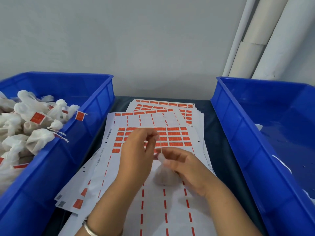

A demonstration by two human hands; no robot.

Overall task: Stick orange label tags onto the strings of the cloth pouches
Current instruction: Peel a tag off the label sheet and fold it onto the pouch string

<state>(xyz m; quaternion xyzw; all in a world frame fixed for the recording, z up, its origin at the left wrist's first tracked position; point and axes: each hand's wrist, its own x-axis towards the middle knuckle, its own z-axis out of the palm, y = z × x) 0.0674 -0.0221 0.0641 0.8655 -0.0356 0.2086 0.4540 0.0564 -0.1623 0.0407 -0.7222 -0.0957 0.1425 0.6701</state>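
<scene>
While both hands [136,150] [185,169] grip one pouch [164,176] by its string [160,143], tagged pouches [25,126] fill the left bin [95,92].

Left hand [138,151] pinches the thin white string [160,143] up top; right hand [185,166] holds the neck of a small white cloth pouch [164,176], string taut between them. Both over white sticker sheets with orange rectangular labels [172,136], stacked on a dark tabletop [216,150]. Left blue plastic bin [95,106] holds tagged white pouches [34,126]. Right blue plastic bin [242,133] mostly bare. Silver bangle [90,229] on left wrist.
</scene>
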